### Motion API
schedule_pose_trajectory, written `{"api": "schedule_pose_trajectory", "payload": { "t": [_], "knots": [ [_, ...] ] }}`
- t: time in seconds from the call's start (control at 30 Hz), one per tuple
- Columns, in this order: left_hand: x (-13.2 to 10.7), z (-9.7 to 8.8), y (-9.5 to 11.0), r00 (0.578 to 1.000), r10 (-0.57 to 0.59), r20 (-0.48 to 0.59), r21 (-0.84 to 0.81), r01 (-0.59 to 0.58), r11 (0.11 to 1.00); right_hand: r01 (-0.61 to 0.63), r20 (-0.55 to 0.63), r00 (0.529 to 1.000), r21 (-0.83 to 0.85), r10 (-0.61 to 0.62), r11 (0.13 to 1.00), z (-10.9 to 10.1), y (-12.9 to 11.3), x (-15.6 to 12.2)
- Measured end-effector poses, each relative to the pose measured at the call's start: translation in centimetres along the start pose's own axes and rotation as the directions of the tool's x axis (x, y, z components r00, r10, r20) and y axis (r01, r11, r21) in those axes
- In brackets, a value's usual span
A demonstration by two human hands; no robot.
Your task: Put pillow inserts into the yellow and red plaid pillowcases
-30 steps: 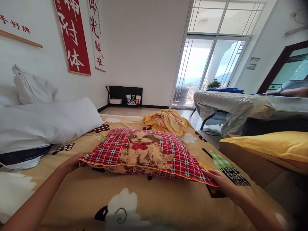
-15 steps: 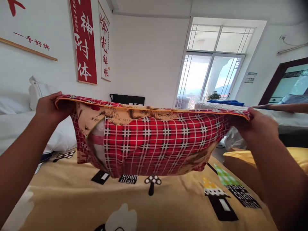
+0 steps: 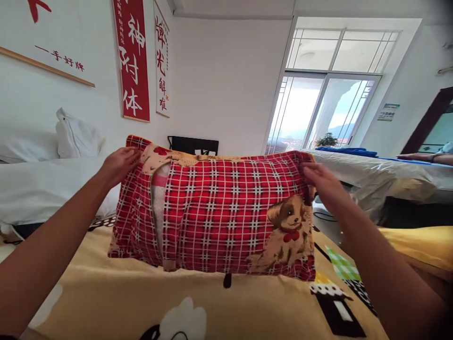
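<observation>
A stuffed red plaid pillow with a puppy print at its lower right hangs upright, broad side facing me. White filling shows through an opening in the cover on its left side. My left hand is closed on the pillow's upper left edge. On the upper right edge my right hand grips the cloth, its fingertips partly behind the pillow. Beneath the pillow spreads a tan printed bedsheet with black house and cloud patterns; the pillow hides part of it.
White bedding lies at the left by the wall. Yellow fabric is at the right. Behind it stands a plastic-covered table or bed, where another person's hand rests. A black chair stands at the back wall.
The pillow's broad front has swung into view, showing the puppy. My hands have come closer together, and the top edge is no longer stretched flat between them. The view has shifted slightly right.
</observation>
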State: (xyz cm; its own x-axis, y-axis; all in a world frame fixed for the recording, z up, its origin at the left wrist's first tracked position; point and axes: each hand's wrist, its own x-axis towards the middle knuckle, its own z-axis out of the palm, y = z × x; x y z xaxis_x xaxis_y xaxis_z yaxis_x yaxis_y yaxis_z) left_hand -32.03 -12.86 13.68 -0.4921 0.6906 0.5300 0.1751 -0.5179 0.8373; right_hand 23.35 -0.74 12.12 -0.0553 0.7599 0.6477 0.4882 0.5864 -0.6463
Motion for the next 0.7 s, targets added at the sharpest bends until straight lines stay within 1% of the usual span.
{"api": "schedule_pose_trajectory", "payload": {
  "t": [0.03,0.07,0.1,0.13,0.17,0.2,0.23,0.27,0.3,0.33,0.37,0.4,0.43,0.47,0.5,0.53,0.57,0.6,0.63,0.67,0.7],
  "knots": [
    [-0.9,0.8,-1.7,1.000,-0.018,0.020,0.095,0.016,0.995,0.007,0.168,0.986,-0.094,0.009,0.996,2.4,0.5,-2.1],
    [-2.1,1.7,-3.5,1.000,-0.025,0.018,0.148,0.022,0.989,0.017,0.285,0.958,-0.146,0.025,0.989,5.2,1.2,-4.7],
    [-3.5,2.7,-5.4,0.999,-0.021,0.025,0.180,0.016,0.983,0.026,0.358,0.933,-0.178,0.040,0.984,8.0,2.0,-7.7],
    [-5.1,3.7,-7.4,0.998,-0.017,0.062,0.216,0.003,0.976,0.039,0.412,0.910,-0.215,0.054,0.976,10.9,2.9,-10.8],
    [-6.8,4.7,-9.2,0.991,-0.028,0.129,0.266,-0.007,0.964,0.047,0.435,0.898,-0.256,0.071,0.966,13.5,4.0,-13.8],
    [-8.4,5.6,-11.0,0.958,-0.074,0.277,0.412,-0.049,0.910,0.064,0.440,0.894,-0.318,0.087,0.946,15.8,5.1,-16.5],
    [-10.0,6.3,-12.5,0.898,-0.149,0.415,0.546,-0.115,0.830,0.148,0.434,0.898,-0.451,0.072,0.880,17.6,6.4,-18.6],
    [-11.4,6.7,-13.8,0.864,-0.181,0.469,0.580,-0.147,0.801,0.220,0.424,0.905,-0.543,0.039,0.811,18.7,7.6,-20.2],
    [-12.6,7.0,-14.8,0.839,-0.198,0.506,0.615,-0.190,0.765,0.282,0.431,0.902,-0.572,-0.010,0.770,19.1,8.7,-21.1],
    [-13.5,6.9,-15.6,0.828,-0.200,0.524,0.643,-0.231,0.730,0.344,0.454,0.889,-0.583,-0.056,0.736,18.8,9.8,-21.4],
    [-14.1,6.7,-16.0,0.831,-0.187,0.525,0.658,-0.257,0.708,0.384,0.475,0.876,-0.572,-0.090,0.725,17.9,10.8,-21.3],
    [-14.4,6.4,-16.3,0.836,-0.175,0.520,0.673,-0.275,0.686,0.395,0.480,0.871,-0.559,-0.104,0.729,16.5,11.7,-20.9],
    [-14.5,6.0,-16.3,0.844,-0.168,0.509,0.680,-0.275,0.680,0.364,0.457,0.885,-0.564,-0.087,0.741,15.0,12.5,-20.3],
    [-14.4,5.8,-16.2,0.855,-0.169,0.490,0.677,-0.251,0.692,0.282,0.405,0.914,-0.589,-0.025,0.758,13.4,13.4,-19.7],
    [-14.2,5.6,-16.1,0.865,-0.179,0.469,0.661,-0.209,0.721,0.160,0.343,0.936,-0.617,0.080,0.770,12.0,14.2,-19.2],
    [-13.9,5.6,-16.1,0.872,-0.193,0.450,0.640,-0.163,0.751,0.028,0.283,0.938,-0.640,0.201,0.768,10.9,14.9,-18.8],
    [-13.7,5.8,-16.2,0.876,-0.210,0.434,0.617,-0.119,0.778,-0.083,0.242,0.919,-0.654,0.312,0.752,10.2,15.6,-18.6],
    [-13.4,6.1,-16.4,0.878,-0.228,0.422,0.595,-0.079,0.800,-0.154,0.229,0.890,-0.661,0.393,0.734,9.8,16.0,-18.5],
    [-13.2,6.5,-16.7,0.881,-0.242,0.406,0.574,-0.040,0.818,-0.186,0.232,0.869,-0.666,0.437,0.722,9.8,16.3,-18.5],
    [-13.1,6.9,-17.1,0.889,-0.252,0.383,0.554,-0.002,0.832,-0.186,0.239,0.863,-0.670,0.446,0.718,10.0,16.4,-18.5],
    [-12.9,7.4,-17.4,0.897,-0.260,0.357,0.535,0.032,0.844,-0.170,0.241,0.870,-0.674,0.431,0.719,10.2,16.4,-18.6]
  ]
}}
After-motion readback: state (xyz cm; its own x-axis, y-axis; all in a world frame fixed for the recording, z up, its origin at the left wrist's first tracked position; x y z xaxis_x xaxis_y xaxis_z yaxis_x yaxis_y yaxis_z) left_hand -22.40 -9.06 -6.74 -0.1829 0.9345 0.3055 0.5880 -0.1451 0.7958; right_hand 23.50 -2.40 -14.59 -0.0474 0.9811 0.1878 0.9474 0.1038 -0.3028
